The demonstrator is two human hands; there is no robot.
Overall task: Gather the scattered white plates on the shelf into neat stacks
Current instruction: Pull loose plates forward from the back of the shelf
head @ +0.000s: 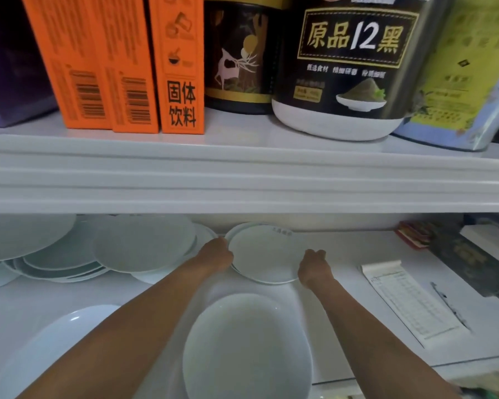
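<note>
The left hand (pixel 217 252) and right hand (pixel 314 266) gripped opposite rims of the plate (pixel 264 253) between them, probably to steady its carry to the pile (pixel 143 246) further left.

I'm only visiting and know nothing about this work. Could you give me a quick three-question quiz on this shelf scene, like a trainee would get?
1. True or false: the left hand and the right hand grip the same plate.
2. The barcoded boxes are: A) orange B) green C) white.
3. Fill in: along the right edge of the notepad lies a ____.
Key: 1 true. 2 A. 3 pen.
</note>
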